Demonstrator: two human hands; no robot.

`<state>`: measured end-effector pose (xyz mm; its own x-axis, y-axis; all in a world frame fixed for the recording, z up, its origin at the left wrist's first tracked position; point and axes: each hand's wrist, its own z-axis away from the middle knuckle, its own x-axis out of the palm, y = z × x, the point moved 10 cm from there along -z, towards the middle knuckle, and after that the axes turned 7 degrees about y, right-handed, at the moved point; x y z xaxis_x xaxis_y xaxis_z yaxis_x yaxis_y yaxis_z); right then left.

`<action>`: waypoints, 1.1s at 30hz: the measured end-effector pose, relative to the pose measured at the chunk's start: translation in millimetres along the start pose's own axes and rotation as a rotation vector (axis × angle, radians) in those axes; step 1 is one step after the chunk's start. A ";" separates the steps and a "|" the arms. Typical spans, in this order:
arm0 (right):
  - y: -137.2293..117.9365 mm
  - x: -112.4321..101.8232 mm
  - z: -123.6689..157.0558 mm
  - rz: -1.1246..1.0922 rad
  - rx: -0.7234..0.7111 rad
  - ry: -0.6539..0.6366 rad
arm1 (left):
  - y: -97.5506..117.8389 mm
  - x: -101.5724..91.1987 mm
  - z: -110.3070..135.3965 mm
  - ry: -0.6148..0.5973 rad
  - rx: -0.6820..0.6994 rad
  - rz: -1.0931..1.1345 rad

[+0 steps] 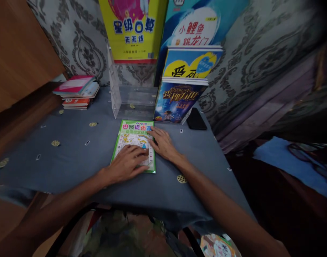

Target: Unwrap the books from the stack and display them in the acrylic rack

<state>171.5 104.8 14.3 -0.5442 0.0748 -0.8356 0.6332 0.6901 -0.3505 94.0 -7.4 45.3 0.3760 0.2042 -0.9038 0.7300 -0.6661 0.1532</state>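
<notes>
A thin green-bordered picture book lies flat on the table before me, its cover facing up. Across the lower part of the cover rests my left hand, fingers stretched out and pointing right. My right hand touches the book's upper right edge with its fingers extended. Neither hand grasps anything. Behind the book stands a clear acrylic book rack; its right side holds several upright books, with a dark blue book in front.
A stack of books sits at the back left. A black phone lies right of the rack. The patterned grey tablecloth hangs over the front edge. Blue cloth and glasses are off to the right.
</notes>
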 end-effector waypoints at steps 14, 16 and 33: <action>-12.4 -2.0 13.6 -0.105 0.087 0.064 | -156.7 12.3 24.4 0.510 -0.976 1.004; -5.9 -4.0 14.8 -0.186 0.135 0.100 | -146.4 28.8 21.4 0.387 -1.076 1.296; -47.4 -92.7 -41.9 -0.808 0.246 0.590 | -147.3 -87.7 -39.6 0.891 -0.644 1.296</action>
<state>168.9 95.3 126.0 -0.9991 0.0414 0.0057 0.0171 0.5298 -0.8480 -23.9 101.2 117.9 0.8839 0.2590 0.3893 -0.2792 -0.3755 0.8838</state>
